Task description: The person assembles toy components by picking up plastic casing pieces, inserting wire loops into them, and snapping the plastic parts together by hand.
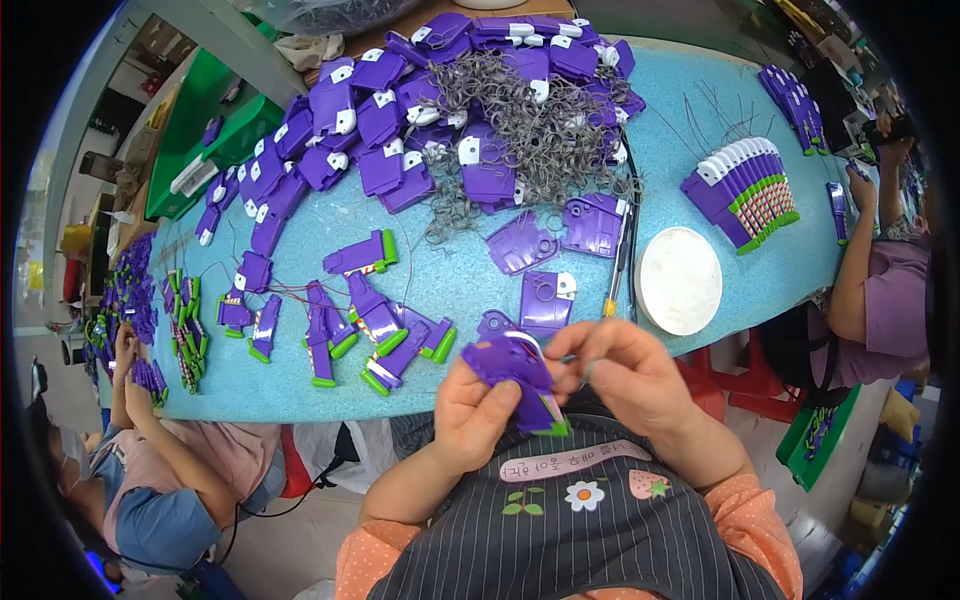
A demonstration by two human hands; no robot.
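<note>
Left hand grips a purple toy part, between the two hands. Right hand is just beside it, pinched; cannot tell on what. White disc lies beyond the right hand.

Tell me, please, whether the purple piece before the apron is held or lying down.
Held: the left hand grips the purple piece, thumb across it; whether the right hand touches it, I cannot tell.

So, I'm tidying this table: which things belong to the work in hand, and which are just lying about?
Likely the job's:
- purple part in left hand
- loose purple shells
- tangled grey pieces

Apparently lying about:
- white disc
- clear plastic bag
</note>
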